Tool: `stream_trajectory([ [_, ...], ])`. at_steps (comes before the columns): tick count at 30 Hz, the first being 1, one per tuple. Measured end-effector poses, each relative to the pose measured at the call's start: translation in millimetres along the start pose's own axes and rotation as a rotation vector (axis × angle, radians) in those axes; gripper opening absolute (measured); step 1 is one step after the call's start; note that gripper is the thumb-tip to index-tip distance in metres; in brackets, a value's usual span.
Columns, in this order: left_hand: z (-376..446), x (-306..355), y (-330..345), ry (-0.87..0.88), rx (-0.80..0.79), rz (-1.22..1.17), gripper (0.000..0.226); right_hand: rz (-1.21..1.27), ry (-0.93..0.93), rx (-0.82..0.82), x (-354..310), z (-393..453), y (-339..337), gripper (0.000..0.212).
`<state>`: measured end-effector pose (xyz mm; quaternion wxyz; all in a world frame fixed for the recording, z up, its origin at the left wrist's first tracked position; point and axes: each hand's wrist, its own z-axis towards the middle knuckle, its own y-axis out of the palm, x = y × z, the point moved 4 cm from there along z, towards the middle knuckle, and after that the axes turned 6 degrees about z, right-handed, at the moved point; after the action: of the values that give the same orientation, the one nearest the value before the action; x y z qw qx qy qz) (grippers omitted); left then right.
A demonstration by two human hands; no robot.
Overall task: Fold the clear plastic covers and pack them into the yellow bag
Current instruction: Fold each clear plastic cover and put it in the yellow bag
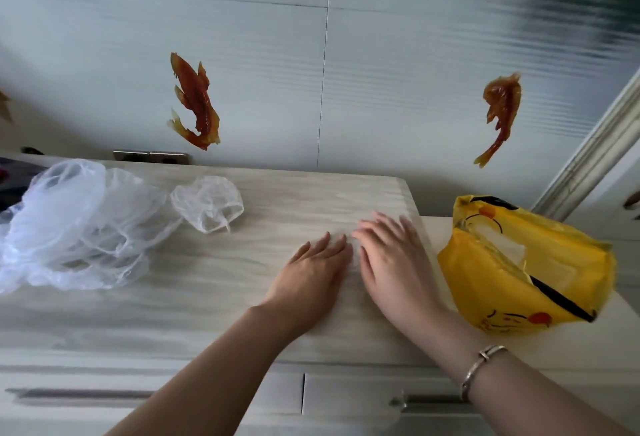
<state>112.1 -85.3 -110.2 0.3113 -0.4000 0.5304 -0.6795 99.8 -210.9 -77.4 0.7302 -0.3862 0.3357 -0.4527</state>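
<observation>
A pale wood-grain countertop [214, 283] runs across the view, with two drawer fronts below it, each bearing a long metal handle [79, 394]. Behind it stands a light tiled wall [398, 65] with two orange-red fish stickers, one [194, 103] at the left and one [500, 113] at the right. A metal socket plate [150, 156] sits low on the wall, and white moulded trim [595, 162] slants up at the far right.
</observation>
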Motion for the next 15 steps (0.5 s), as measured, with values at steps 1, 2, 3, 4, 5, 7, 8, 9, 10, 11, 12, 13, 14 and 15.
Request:
stream_trajectory([
  [1,1,1,0,-0.009,-0.021,0.0,0.048,0.044,0.036,-0.091,-4,-2,6,0.05],
  [2,0,1,1,-0.022,-0.041,0.01,0.049,0.079,0.09,-0.215,-5,-6,14,0.061],
  [3,1,1,2,-0.039,-0.058,0.023,0.05,0.101,0.151,-0.343,-3,-10,22,0.067],
  [4,0,0,2,-0.058,-0.078,0.034,0.051,0.098,0.185,-0.424,0,-14,27,0.069],
  [5,0,-1,1,-0.079,-0.105,0.044,0.052,0.082,0.203,-0.467,4,-16,28,0.068],
  [7,-2,-3,0,-0.103,-0.157,0.064,0.055,0.063,0.256,-0.515,11,-18,26,0.064],
  [8,-3,-4,-1,-0.11,-0.178,0.073,0.057,0.058,0.291,-0.541,15,-19,24,0.065],
  [9,-4,-5,-2,-0.118,-0.194,0.075,0.059,0.05,0.324,-0.565,19,-20,22,0.068],
  [10,-6,-6,-3,-0.128,-0.201,0.073,0.06,0.038,0.348,-0.583,21,-21,21,0.071],
  [11,-7,-8,-4,-0.136,-0.206,0.067,0.062,0.03,0.361,-0.598,24,-23,21,0.074],
  [12,-9,-9,-4,-0.144,-0.214,0.062,0.064,0.027,0.366,-0.606,25,-24,21,0.076],
  [13,-10,-10,-5,-0.155,-0.221,0.053,0.065,0.024,0.367,-0.61,25,-24,20,0.077],
  [14,-11,-10,-6,-0.166,-0.223,0.035,0.065,0.024,0.369,-0.612,26,-24,20,0.077],
  [15,-12,-11,-7,-0.183,-0.208,-0.006,0.065,0.025,0.37,-0.611,26,-24,20,0.077],
])
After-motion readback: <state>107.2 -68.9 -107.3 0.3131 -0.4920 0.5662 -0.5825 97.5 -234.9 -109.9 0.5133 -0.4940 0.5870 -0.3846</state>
